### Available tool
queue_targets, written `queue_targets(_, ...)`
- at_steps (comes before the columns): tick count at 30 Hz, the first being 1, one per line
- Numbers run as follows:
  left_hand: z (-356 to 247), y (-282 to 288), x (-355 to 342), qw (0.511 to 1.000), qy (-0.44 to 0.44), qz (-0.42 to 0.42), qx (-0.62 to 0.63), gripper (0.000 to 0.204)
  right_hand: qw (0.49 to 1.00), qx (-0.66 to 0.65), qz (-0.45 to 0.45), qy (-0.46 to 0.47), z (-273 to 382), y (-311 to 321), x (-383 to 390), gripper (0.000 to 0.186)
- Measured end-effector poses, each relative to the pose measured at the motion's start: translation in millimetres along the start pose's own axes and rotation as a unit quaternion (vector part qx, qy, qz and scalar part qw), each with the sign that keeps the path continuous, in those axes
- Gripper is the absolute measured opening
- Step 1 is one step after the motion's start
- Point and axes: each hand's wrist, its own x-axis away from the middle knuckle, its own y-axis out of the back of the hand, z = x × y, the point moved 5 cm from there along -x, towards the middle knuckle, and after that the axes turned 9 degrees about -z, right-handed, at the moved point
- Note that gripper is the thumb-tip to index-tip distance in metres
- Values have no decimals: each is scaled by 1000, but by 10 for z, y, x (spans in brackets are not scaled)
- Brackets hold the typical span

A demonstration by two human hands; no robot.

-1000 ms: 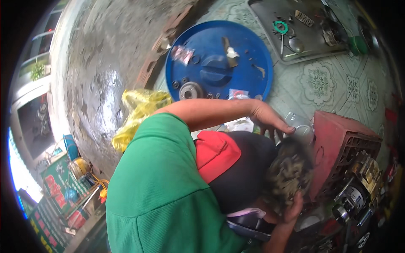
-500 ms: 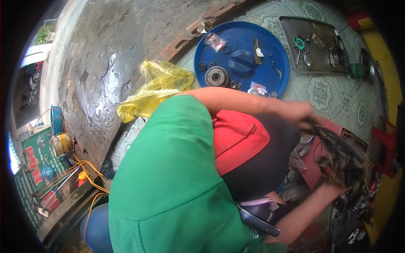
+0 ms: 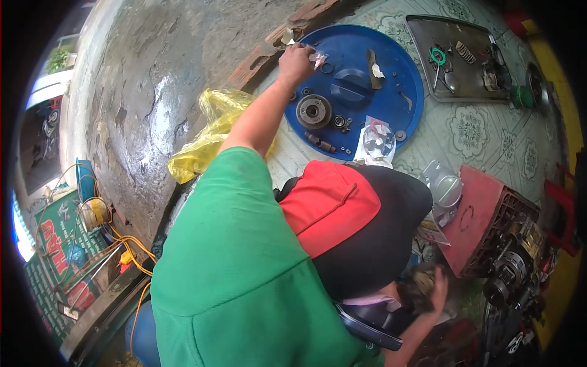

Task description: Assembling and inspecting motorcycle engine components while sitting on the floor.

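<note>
Neither my left hand nor my right hand shows. Below me a person in a green shirt point(image 3: 226, 257) and a red-and-black cap point(image 3: 330, 208) bends over. Their left hand point(image 3: 295, 64) reaches to a small clear packet point(image 3: 318, 60) on the rim side of a blue round lid point(image 3: 391, 110), fingers at the packet. Their right hand point(image 3: 437, 287) is low on the right, blurred, at a dark mottled cloth point(image 3: 414, 284). The lid holds a round metal part point(image 3: 313, 112), several small rings and another bag point(image 3: 376, 144).
A yellow plastic bag point(image 3: 192, 164) lies left of the lid. A metal tray point(image 3: 458, 88) of parts sits upper right. A red crate point(image 3: 461, 226) and an engine assembly point(image 3: 510, 269) are at right. Orange cords point(image 3: 134, 241) and a broken brick edge point(image 3: 247, 67) are at left.
The person's left hand has swung from beside the crate up and left to the packet on the lid. The dark cloth in their right hand has moved down and left.
</note>
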Motion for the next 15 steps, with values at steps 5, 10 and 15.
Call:
queue_targets(5,260,-105,56,994,-7,17,-111,36,964,246,2,-105,54,-624,216,55)
queue_targets(10,293,-189,54,973,-97,47,-203,40,967,237,12,-95,11,-606,53,70)
queue_targets(15,214,-236,-123,960,-139,40,-240,27,970,229,14,-76,-279,-444,-103,77)
